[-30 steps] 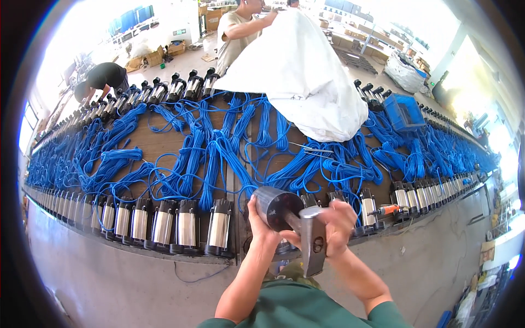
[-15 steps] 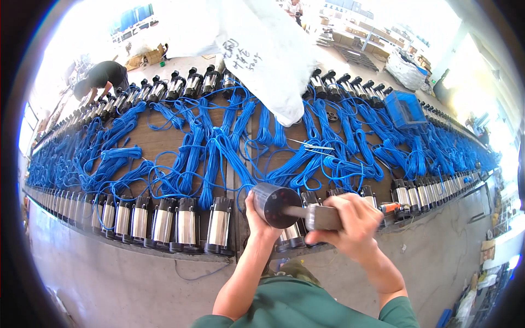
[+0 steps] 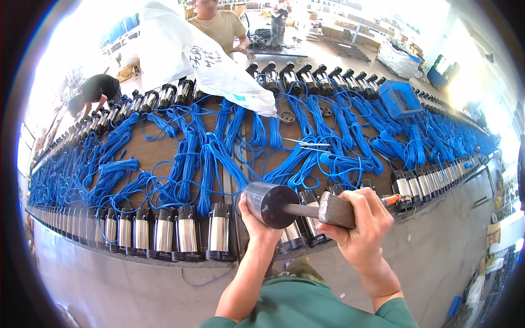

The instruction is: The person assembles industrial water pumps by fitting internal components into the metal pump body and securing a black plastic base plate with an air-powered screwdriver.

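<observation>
My left hand (image 3: 258,230) grips a dark grey cylinder (image 3: 263,201) from its left side and below, tilted so its black end faces right. Out of that end runs a metal rod (image 3: 301,210), toward a worn, heavy metal block (image 3: 338,210). Fingers of my right hand (image 3: 365,227) are wrapped around the block. Whether rod and block are joined or only touching, I cannot tell. Below and beside the cylinder stand silver pumps with black ends (image 3: 220,232), partly hidden behind my hands.
Bundles of blue cable (image 3: 188,169) cover the table (image 3: 156,145), with pump rows along both edges. A blue crate (image 3: 402,99) and an orange-ended tool (image 3: 391,200) lie right. Beyond, a tan-shirted person (image 3: 221,31) stands behind a white sack (image 3: 232,82); another person (image 3: 100,89) bends at left.
The white sack has shifted left, and the person in tan has come into view behind it. My right hand and the block have moved slightly right, showing more of the rod.
</observation>
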Demonstrator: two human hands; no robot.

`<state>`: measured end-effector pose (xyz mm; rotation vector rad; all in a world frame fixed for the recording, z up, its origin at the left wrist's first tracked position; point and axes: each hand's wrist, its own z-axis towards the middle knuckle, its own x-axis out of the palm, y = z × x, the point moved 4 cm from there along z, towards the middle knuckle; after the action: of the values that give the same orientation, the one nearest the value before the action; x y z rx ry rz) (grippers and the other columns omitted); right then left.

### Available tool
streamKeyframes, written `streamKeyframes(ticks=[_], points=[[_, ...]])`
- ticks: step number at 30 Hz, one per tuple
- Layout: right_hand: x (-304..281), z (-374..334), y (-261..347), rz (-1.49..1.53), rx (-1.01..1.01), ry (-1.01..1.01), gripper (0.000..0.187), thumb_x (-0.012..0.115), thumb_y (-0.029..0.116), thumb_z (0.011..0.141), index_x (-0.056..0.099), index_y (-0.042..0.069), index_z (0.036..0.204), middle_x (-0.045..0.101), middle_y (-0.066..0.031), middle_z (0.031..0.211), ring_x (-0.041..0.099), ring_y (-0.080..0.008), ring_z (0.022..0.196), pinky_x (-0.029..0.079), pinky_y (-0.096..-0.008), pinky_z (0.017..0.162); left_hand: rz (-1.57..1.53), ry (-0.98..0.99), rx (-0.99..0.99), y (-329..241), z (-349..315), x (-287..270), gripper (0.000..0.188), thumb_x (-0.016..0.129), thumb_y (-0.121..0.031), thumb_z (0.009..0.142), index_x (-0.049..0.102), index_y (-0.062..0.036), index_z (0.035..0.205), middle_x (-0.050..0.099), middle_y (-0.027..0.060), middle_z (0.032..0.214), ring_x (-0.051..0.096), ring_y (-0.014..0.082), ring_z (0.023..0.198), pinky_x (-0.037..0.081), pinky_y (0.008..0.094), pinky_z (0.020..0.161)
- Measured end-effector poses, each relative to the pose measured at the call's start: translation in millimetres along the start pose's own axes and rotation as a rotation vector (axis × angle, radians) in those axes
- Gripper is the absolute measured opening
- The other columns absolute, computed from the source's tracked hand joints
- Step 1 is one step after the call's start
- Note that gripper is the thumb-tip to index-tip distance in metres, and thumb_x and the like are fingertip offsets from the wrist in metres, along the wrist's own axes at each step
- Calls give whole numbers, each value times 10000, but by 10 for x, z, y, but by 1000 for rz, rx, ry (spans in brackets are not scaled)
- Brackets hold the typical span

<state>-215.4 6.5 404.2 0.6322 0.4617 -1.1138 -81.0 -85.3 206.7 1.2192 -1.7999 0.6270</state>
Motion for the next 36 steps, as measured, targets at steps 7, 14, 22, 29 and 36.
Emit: streamKeyframes(ticks=[7,14,22,29,36], points=[[251,-90,142,25,15,165,601,855,549,704,624,59,964,557,-97,808,600,-302,705,487,-410,601,153,-28,74,-2,59,-130,707,646,-638,831,554,-108,1289,644,136,1244,615,344,1151,493,522,1035],[450,-198,80,-7,75,184,569,859,524,722,647,57,968,582,-90,820,592,-287,712,473,-400,589,220,-31,61,144,61,-107,719,648,-648,828,542,-132,1318,629,139,1250,605,358,1139,495,534,1022],[-678,-155,-454,113,410,-358,563,699,521,946,571,-26,989,590,-76,795,567,-159,741,481,-310,670,90,3,-111,-334,461,-591,806,667,-632,828,508,-45,1358,592,219,1239,604,376,1126,517,558,998],[557,-709,-1893,204,959,-160,398,807,387,887,647,31,809,593,4,691,534,-80,649,452,-304,608,671,345,-133,-657,36,-692,862,785,-505,788,456,-82,1463,537,275,1417,614,383,1218,530,543,1018],[2459,-1236,-2771,540,1258,120,378,787,362,884,689,13,777,634,-29,689,570,-117,558,447,-321,510,807,347,-107,-936,-105,-785,1078,812,-610,721,390,9,1496,573,290,1318,609,389,1222,548,523,1007]])
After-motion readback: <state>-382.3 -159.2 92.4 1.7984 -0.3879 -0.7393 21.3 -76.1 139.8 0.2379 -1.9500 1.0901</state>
